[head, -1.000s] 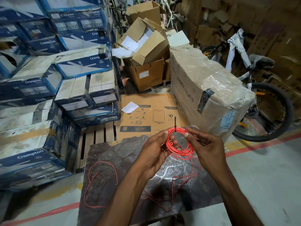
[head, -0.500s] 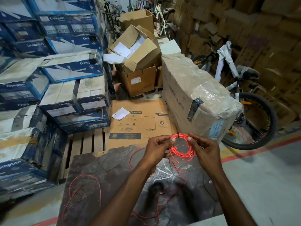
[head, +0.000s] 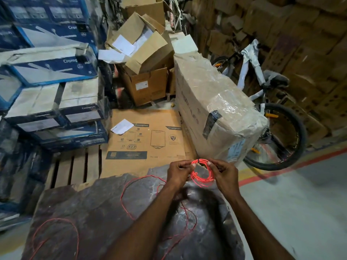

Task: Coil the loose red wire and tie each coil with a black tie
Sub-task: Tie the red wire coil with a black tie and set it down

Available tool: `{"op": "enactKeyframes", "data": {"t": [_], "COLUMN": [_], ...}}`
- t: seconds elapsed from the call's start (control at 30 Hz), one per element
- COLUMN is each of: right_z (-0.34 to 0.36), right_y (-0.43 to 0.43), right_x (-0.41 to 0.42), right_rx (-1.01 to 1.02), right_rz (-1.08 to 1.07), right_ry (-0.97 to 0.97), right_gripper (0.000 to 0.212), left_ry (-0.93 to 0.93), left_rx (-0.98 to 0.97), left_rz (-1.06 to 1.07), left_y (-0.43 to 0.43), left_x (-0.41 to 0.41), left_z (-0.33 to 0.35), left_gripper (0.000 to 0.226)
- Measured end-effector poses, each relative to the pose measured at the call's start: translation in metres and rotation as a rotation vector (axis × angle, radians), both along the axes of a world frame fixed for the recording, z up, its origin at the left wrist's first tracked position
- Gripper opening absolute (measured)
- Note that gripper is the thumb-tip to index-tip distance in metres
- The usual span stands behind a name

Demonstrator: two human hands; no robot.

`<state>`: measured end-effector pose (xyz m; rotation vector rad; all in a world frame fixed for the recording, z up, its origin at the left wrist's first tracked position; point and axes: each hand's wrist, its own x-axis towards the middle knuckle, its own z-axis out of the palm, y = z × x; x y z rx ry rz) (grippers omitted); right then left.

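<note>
Red wire coil (head: 201,181) pinched on either side by left hand (head: 177,172) and right hand (head: 226,175), fingers curled.

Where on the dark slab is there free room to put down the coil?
Free: the bare slab between the left wire loop and the middle loop. Crowded: below the left hand and right hand, where loose wire tangles under the coil.

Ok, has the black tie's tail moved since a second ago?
Yes. It stood up across the flat Crompton carton; now only a short bit of black tie shows atop the red wire coil.
</note>
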<state>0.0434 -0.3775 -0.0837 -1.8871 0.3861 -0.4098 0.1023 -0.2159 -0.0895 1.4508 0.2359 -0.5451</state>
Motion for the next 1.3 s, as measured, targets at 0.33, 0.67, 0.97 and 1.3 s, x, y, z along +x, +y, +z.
{"op": "enactKeyframes", "data": {"t": [0.33,0.67,0.97,1.3], "right_z": [-0.078,-0.121,-0.126,-0.127], "right_y": [-0.011,-0.009,-0.009,-0.010], "right_x": [0.019,0.028,0.022,-0.015], "right_rx": [-0.066,-0.090,-0.322,-0.856], "right_rz": [0.019,0.071,0.137,0.430], "right_ry": [0.153,0.234,0.247,0.388], "right_gripper": [0.017,0.021,0.033,0.064], "left_ry": [0.116,-0.130,-0.875,-0.911], "left_rx": [0.133,0.353,0.964,1.169], "left_rz": [0.084,0.027,-0.440,-0.673], "left_y": [-0.023,-0.012,-0.002,0.006], "left_x": [0.014,0.013,-0.007,-0.019], "left_z": [-0.076,-0.103,-0.103,-0.134], "left_gripper": [0.015,0.018,0.033,0.056]}}
